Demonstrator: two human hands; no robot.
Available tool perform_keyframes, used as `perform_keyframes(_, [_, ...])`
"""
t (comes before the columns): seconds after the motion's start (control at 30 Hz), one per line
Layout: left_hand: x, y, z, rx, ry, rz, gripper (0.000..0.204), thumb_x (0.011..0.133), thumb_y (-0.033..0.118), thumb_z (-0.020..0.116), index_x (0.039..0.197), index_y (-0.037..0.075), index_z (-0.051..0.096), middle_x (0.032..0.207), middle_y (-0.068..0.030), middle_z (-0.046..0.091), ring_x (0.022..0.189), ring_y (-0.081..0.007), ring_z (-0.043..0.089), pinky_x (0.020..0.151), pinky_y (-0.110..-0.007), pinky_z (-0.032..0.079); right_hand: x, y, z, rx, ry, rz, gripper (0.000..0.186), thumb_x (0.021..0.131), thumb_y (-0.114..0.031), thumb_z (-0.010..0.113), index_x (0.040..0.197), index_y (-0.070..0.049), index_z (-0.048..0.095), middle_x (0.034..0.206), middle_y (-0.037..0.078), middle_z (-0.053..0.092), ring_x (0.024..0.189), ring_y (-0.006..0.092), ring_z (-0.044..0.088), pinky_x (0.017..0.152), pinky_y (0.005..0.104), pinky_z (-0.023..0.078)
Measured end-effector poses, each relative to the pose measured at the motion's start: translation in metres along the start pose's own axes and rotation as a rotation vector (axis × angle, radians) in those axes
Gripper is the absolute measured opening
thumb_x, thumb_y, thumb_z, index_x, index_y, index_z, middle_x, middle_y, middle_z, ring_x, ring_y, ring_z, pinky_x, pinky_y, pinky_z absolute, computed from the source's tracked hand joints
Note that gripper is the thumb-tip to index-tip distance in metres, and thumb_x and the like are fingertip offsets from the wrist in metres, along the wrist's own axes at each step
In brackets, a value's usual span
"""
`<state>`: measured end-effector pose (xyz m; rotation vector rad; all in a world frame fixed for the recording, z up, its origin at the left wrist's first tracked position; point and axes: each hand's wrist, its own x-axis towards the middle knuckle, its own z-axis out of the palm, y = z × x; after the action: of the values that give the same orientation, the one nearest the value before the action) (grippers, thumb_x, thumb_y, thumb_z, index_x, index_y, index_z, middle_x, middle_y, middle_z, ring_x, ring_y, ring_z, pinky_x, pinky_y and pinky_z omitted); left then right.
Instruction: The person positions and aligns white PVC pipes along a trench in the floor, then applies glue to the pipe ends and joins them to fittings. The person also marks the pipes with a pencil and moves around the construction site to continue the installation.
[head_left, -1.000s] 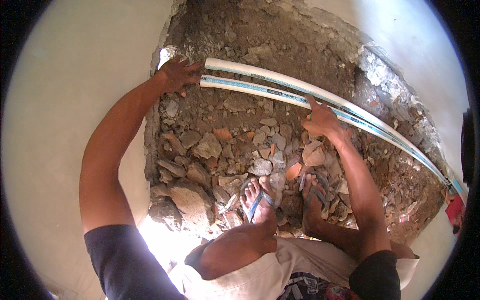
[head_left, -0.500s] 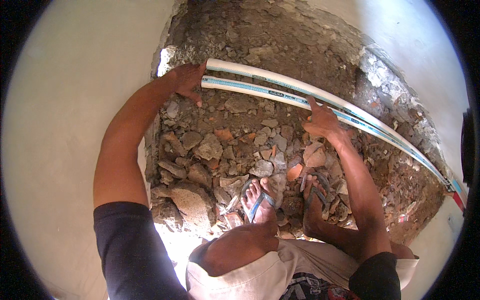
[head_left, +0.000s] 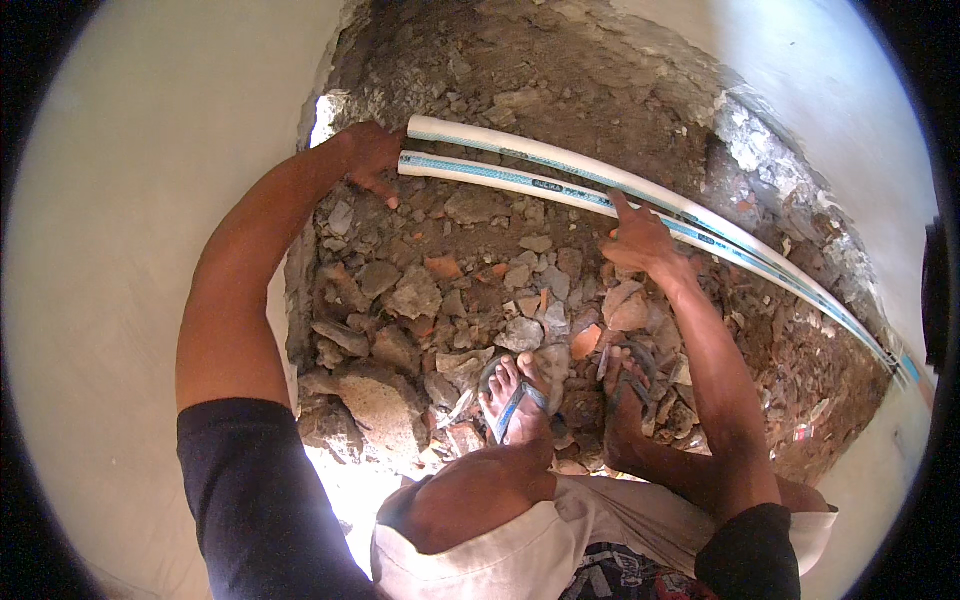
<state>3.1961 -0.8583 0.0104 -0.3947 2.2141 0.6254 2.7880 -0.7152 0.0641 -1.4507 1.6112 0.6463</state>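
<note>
Two long white pipes (head_left: 500,141) with teal printed stripes lie side by side above broken rubble, bending away to the far right. My left hand (head_left: 372,155) is at their left ends, its fingertips by the cut openings and its thumb spread downward; whether it presses on both ends is hard to see. Over the nearer pipe (head_left: 520,178) my right hand (head_left: 640,238) lies with the index finger stretched across it into the gap. Its thumb sits apart, on the near side of that pipe. The undersides of the remaining right fingers are hidden.
Loose stones and brick pieces (head_left: 415,295) cover the ground, with a large chunk (head_left: 375,400) near my sandalled foot (head_left: 520,400). A pale wall (head_left: 130,280) rises on the left, and another wall (head_left: 830,90) with a chipped lower edge stands on the right.
The view has shifted slightly. A red thing near the pipes' far right end no longer shows. Both hands keep nearly the same places on the pipes.
</note>
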Motion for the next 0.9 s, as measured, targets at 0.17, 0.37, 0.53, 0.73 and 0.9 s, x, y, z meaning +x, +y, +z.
perform_keyframes(0.17, [-0.016, 0.000, -0.027, 0.035, -0.147, -0.086, 0.079, 0.075, 0.074, 0.057, 0.142, 0.036, 0.040, 0.145, -0.0238, 0.033, 0.120, -0.0371, 0.053, 0.098, -0.049, 0.044, 0.002, 0.009, 0.009, -0.020, 0.060, -0.002, 0.086, 0.075, -0.027, 0.068, 0.148, -0.011, 0.025, 0.118, 0.036, 0.053, 0.115, 0.0467, 0.053, 0.099, 0.0481, 0.044])
perform_keyframes(0.37, [-0.032, 0.022, -0.052, 0.303, -0.230, -0.132, 0.055, 0.085, 0.050, 0.062, 0.137, 0.036, 0.049, 0.153, -0.0106, 0.028, 0.126, -0.0324, 0.049, 0.101, -0.044, 0.044, -0.001, 0.005, 0.008, 0.010, 0.058, -0.023, 0.085, 0.074, -0.024, 0.067, 0.147, -0.007, 0.026, 0.110, 0.032, 0.059, 0.110, 0.0446, 0.056, 0.096, 0.0475, 0.045])
perform_keyframes(0.53, [-0.034, 0.001, -0.032, 0.223, -0.071, -0.491, 0.053, 0.084, 0.037, 0.066, 0.132, 0.015, 0.054, 0.143, -0.0142, 0.044, 0.127, -0.0312, 0.048, 0.100, -0.046, 0.045, 0.002, 0.004, 0.012, -0.065, 0.136, -0.084, 0.084, 0.073, -0.024, 0.065, 0.146, -0.005, 0.028, 0.105, 0.029, 0.062, 0.101, 0.0429, 0.062, 0.088, 0.0480, 0.051])
perform_keyframes(0.73, [-0.012, 0.059, -0.044, -0.482, 0.474, -0.914, 0.038, 0.087, 0.024, 0.067, 0.114, -0.002, 0.061, 0.105, -0.0218, 0.065, 0.103, -0.0331, 0.063, 0.088, -0.045, 0.050, 0.000, 0.007, 0.012, -0.076, 0.144, -0.090, 0.084, 0.073, -0.024, 0.064, 0.145, -0.002, 0.028, 0.100, 0.028, 0.064, 0.097, 0.0438, 0.063, 0.087, 0.0488, 0.051])
perform_keyframes(0.9, [0.021, 0.086, 0.014, -1.521, 0.999, -1.018, 0.037, 0.087, 0.028, 0.069, 0.108, -0.002, 0.064, 0.105, -0.0196, 0.064, 0.097, -0.0299, 0.062, 0.083, -0.044, 0.049, -0.001, 0.003, 0.010, -0.112, 0.147, -0.085, 0.082, 0.072, -0.024, 0.065, 0.144, -0.005, 0.030, 0.099, 0.031, 0.064, 0.095, 0.0441, 0.064, 0.085, 0.0495, 0.052])
